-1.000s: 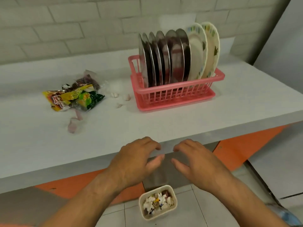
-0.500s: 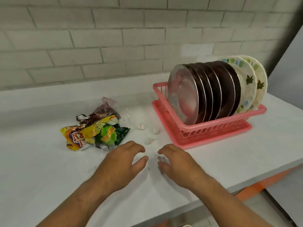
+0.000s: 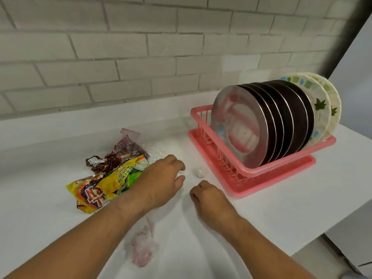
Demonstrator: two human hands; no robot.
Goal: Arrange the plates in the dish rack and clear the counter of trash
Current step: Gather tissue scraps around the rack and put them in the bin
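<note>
We are recording one white tabletop (image 3: 261, 218) running along a pale brick wall (image 3: 141, 57).

Far right: a pink plastic dish rack (image 3: 281, 168) is standing on it, holding a row of round steel plates (image 3: 237, 125) on edge, with two cream leaf-patterned plates (image 3: 320, 105) leaning at the far end of the row.

Left of the rack: a crumpled yellow snack wrapper (image 3: 94, 192) is lying against a dark red foil wrapper (image 3: 120, 154). A small crumpled white paper ball (image 3: 200, 172) is sitting between the wrappers and the rack. A translucent pinkish plastic bag (image 3: 142, 248) is lying near us.

Our left hand (image 3: 159, 184) is reaching over the yellow wrapper, fingers bent down just beside the paper ball; we cannot tell whether it is pinching anything. Our right hand (image 3: 209, 200) is resting knuckles-up on the tabletop, fingers tucked under; we cannot tell whether it is holding anything.
</note>
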